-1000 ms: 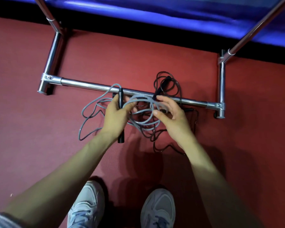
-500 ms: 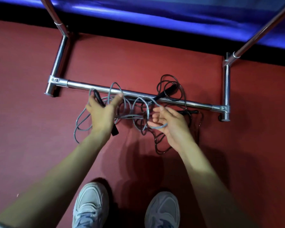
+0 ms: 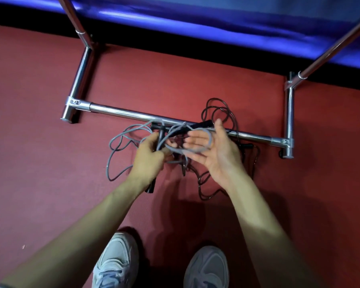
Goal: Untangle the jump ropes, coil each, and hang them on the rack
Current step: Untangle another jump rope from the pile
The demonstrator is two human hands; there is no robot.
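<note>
Fingers [image 3: 149,142] of the left hand [image 3: 149,161] are curling tight round a black handle [image 3: 161,133], gripping it at mid-length. The handle's long axis is running nearly straight away from the person, with the top end tipping slightly right toward the rack [image 3: 123,111] and the bottom end poking out beneath the wrist.

The grey rope [image 3: 210,140] is spilling in loose loops onto the red floor [image 3: 40,142] left of that hand. It is crossing over the handle and stretching right to the right hand [image 3: 218,154]. That hand is facing palm up, with its fingers [image 3: 195,139] lying straight and relaxed, and a grey loop is draping over them without being pinched.

Under and beyond the right hand, the black rope [image 3: 204,112] is lying tangled on the floor, its coils straddling the rack's low bar. A second handle [image 3: 202,124] is resting across that bar, pointing up and right. A third handle [image 3: 245,145] is lying on the floor just past the right hand, with its axis roughly left to right. The bar itself is running left to right and sloping slightly nearer at its right end. Two pale shoes [image 3: 116,265] are standing at the bottom edge.
</note>
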